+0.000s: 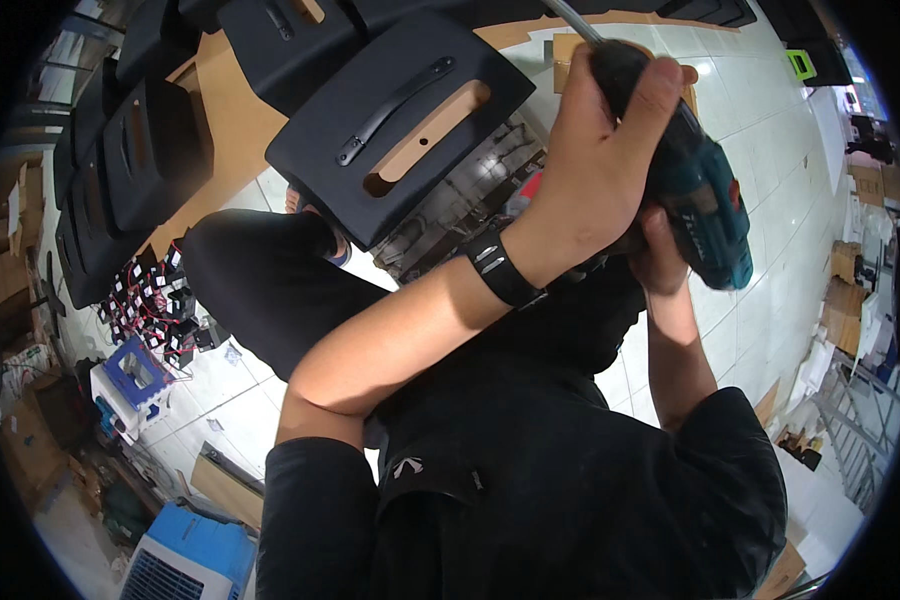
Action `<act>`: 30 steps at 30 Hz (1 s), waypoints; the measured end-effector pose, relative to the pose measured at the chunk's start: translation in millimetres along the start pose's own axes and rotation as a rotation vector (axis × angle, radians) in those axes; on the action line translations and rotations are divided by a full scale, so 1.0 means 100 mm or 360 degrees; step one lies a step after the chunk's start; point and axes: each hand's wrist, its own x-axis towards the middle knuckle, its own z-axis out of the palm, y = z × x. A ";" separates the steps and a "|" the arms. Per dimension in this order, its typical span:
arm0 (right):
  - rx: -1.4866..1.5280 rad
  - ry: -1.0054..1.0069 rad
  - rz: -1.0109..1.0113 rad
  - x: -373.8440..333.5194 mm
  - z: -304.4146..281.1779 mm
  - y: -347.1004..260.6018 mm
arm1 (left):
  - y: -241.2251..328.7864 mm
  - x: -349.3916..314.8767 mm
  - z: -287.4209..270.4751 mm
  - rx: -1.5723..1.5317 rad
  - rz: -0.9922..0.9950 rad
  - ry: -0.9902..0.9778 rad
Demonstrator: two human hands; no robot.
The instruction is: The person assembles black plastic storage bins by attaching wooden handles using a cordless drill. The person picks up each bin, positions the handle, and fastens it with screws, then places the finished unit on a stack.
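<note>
Drill first: your left hand (595, 170) wraps the black front barrel of the teal and black cordless drill (695, 200), fingers curled tight round it, thumb laid over the top near the chuck. A steel bit (573, 18) runs up and left from under that thumb toward the far edge of the view. Your right hand (662, 262) sits lower, just behind the left wrist, closed on the drill's grip; most of its fingers are hidden behind the tool body, so I cannot tell where the trigger finger lies.

You have the drill raised in front of you, right of centre, above your lap and well apart from the panels. It looks dense and rigid, with the weight judged to sit low in the battery end, so keep your right hand on the rubbery grip and let your left steady the nose. The hard plastic shell looks smooth and could slip; the black sleeve is the better hold.

Left of your hands, a flat black board with a slim black strap handle (395, 95) and a slot-shaped cutout leans over a brown wooden worktop (232, 120). More black panels (130, 160) stack to the far left. A black wristband (502, 268) circles your left wrist. Blue and white boxes (130, 375) sit on the pale tiled floor (770, 110), near left.
</note>
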 end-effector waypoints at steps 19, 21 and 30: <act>-0.2002 -0.1029 0.0071 1.37 0.14 0.11 | -0.16 -0.62 -2.22 0.1967 -0.1205 -0.0959; -0.1847 -0.1061 0.0314 1.48 0.07 0.15 | -0.18 -0.66 -2.28 0.2093 -0.1176 -0.0954; -0.1765 -0.1323 0.0328 1.76 0.63 0.36 | -0.19 -0.50 -2.33 0.1651 -0.1027 -0.0277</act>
